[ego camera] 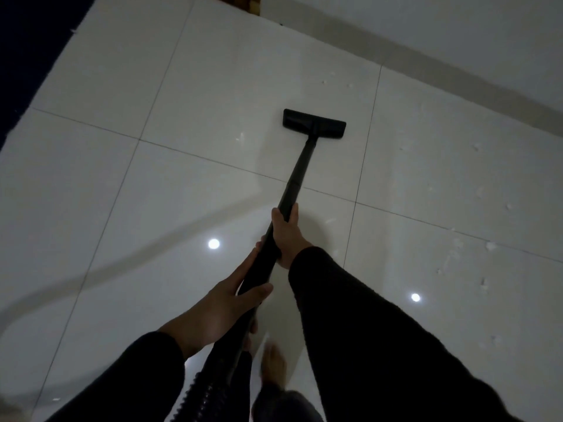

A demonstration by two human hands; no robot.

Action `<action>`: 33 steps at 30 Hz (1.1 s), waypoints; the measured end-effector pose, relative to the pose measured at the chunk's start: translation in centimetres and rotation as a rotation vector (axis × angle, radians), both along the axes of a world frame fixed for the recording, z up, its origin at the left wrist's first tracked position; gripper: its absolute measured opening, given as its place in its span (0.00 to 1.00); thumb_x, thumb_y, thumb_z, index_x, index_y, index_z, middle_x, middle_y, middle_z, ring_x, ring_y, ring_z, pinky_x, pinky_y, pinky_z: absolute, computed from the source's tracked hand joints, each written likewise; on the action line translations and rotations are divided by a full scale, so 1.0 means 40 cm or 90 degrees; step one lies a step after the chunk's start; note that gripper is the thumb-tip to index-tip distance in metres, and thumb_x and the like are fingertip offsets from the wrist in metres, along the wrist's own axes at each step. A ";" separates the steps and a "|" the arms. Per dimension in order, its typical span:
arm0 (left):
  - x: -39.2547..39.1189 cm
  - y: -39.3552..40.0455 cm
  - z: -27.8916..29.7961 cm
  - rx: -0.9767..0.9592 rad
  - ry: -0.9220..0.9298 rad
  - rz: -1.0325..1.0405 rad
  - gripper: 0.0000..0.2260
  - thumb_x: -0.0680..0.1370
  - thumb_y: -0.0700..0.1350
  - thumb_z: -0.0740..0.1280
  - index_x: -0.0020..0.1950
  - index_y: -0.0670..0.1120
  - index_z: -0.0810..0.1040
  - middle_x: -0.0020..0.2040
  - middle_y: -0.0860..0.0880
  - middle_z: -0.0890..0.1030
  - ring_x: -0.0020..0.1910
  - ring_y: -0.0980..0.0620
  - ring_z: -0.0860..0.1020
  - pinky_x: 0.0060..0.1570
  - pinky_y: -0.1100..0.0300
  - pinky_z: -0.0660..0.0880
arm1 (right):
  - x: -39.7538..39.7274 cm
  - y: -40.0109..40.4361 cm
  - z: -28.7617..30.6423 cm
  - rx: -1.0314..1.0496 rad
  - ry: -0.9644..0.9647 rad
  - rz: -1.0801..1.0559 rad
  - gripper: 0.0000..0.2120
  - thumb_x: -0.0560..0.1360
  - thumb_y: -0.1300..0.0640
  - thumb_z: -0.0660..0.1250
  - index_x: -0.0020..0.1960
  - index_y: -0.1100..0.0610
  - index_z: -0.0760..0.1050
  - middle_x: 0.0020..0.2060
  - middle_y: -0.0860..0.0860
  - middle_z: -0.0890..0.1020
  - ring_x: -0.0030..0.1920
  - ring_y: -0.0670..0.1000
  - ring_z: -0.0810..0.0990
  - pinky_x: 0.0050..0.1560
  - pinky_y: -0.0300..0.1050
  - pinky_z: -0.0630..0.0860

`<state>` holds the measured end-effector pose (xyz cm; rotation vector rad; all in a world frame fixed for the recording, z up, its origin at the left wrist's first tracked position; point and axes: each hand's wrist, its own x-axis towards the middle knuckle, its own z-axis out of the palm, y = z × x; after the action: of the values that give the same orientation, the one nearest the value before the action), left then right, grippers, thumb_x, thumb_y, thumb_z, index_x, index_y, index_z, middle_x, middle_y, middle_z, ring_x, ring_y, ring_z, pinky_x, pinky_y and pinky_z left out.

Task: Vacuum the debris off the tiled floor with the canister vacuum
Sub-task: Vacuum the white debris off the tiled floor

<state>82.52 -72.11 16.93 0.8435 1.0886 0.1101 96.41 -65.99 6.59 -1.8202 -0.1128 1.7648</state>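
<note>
Two hands [213,306], one wand [292,184], one floor nozzle [313,123].

The floor [213,95] is glossy, smooth pale tile, mirroring two lamps either side of the hands. The wand [300,166] and nozzle [313,123] beyond the hands look like matt black plastic. The hose [210,388] below them is ribbed. Sleeves [380,345] look like soft dark cloth.

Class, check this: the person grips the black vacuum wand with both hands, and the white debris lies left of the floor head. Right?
Wrong side. The head view shows both hands, left hand and right hand, on the black vacuum wand, but the white debris lies right of the floor head.
</note>
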 end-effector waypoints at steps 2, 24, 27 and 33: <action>0.023 0.051 -0.001 -0.002 0.008 0.011 0.30 0.78 0.51 0.63 0.71 0.71 0.50 0.65 0.38 0.75 0.27 0.59 0.79 0.30 0.65 0.76 | 0.023 0.051 -0.002 0.003 -0.001 -0.009 0.32 0.82 0.50 0.58 0.76 0.35 0.43 0.43 0.57 0.71 0.31 0.52 0.72 0.31 0.47 0.77; 0.354 0.644 -0.029 -0.054 0.044 0.067 0.29 0.78 0.48 0.64 0.74 0.65 0.55 0.57 0.38 0.80 0.26 0.58 0.76 0.30 0.64 0.74 | 0.346 0.650 -0.015 0.017 -0.040 -0.003 0.32 0.82 0.51 0.57 0.77 0.37 0.43 0.54 0.57 0.69 0.33 0.52 0.73 0.28 0.44 0.75; 0.392 0.700 -0.022 -0.051 0.038 0.060 0.29 0.78 0.47 0.64 0.74 0.64 0.55 0.39 0.47 0.80 0.22 0.56 0.76 0.26 0.65 0.74 | 0.386 0.699 -0.013 0.022 -0.037 -0.028 0.31 0.82 0.52 0.58 0.77 0.38 0.43 0.54 0.57 0.69 0.34 0.52 0.73 0.28 0.43 0.76; 0.467 0.757 -0.026 -0.048 0.026 0.014 0.28 0.79 0.48 0.63 0.73 0.67 0.54 0.34 0.50 0.77 0.21 0.56 0.77 0.25 0.63 0.75 | 0.469 0.733 -0.034 0.018 -0.031 -0.067 0.31 0.82 0.51 0.59 0.77 0.37 0.46 0.46 0.55 0.70 0.34 0.52 0.73 0.31 0.45 0.76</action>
<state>101.20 -41.83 15.89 0.7690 1.1339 0.0698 115.16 -36.66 5.21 -1.8161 -0.0604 1.6385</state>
